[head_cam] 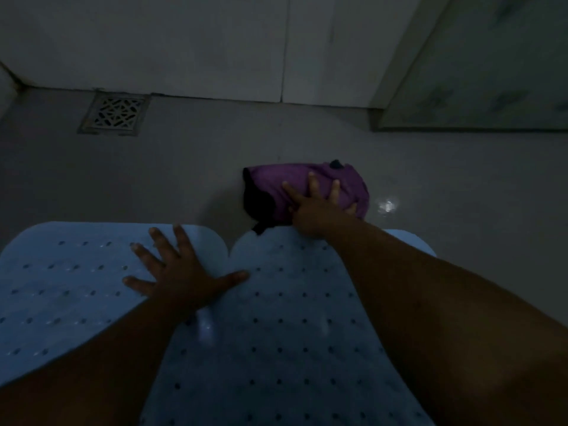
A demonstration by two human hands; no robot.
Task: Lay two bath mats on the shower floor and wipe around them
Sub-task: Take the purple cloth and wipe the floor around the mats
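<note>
Two bare forearms reach in from the near edge, and beyond them each hand lies flat with fingers spread. At the centre, the left hand (181, 269) presses palm-down with straight, splayed fingers on the left mat (70, 287), its thumb stretched across the seam onto the right mat (285, 333). Toward 1 o'clock, the right hand (319, 210) presses straight, fanned fingers on top of a bunched purple cloth (335, 186) with a dark underside; nothing is pinched. That cloth sits on the grey shower floor (184, 173), touching the far edge of the right mat. Counted: two pale blue mats, dotted with rows of small holes, lying side by side and touching; one cloth; one square metal drain grate (115, 113) at 11 o'clock by the wall. No writing is legible.
</note>
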